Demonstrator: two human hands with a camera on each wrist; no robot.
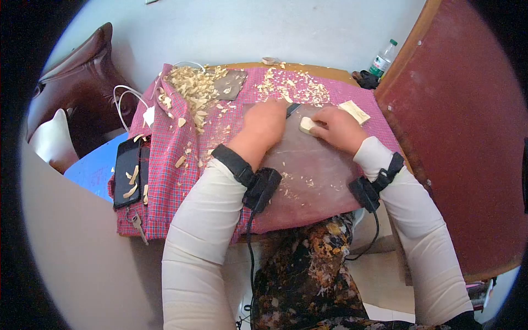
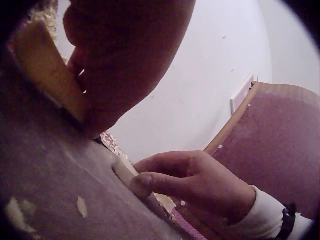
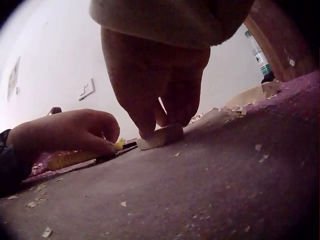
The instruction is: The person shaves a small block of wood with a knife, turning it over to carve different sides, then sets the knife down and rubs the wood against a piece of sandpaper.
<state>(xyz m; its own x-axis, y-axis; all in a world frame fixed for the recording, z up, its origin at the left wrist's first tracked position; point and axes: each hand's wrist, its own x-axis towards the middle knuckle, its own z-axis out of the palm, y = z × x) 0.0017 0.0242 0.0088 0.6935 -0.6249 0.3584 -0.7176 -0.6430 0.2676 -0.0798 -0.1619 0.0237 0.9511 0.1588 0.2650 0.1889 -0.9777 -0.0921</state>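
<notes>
Whittling, I'd guess: left hand (image 1: pixel 265 125) grips the yellow-handled knife (image 3: pixel 74 159), right hand (image 1: pixel 341 130) pinches the wood piece (image 1: pixel 306 125); next cut probably needs it steady.

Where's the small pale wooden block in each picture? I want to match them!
Head: the small pale wooden block is a bit right of centre, above the middle.
Left wrist: the block is left of centre, below the middle.
Right wrist: the block is almost centred, just below the middle.
Shared landmark: the person's right hand, holding the block in every view.
</notes>
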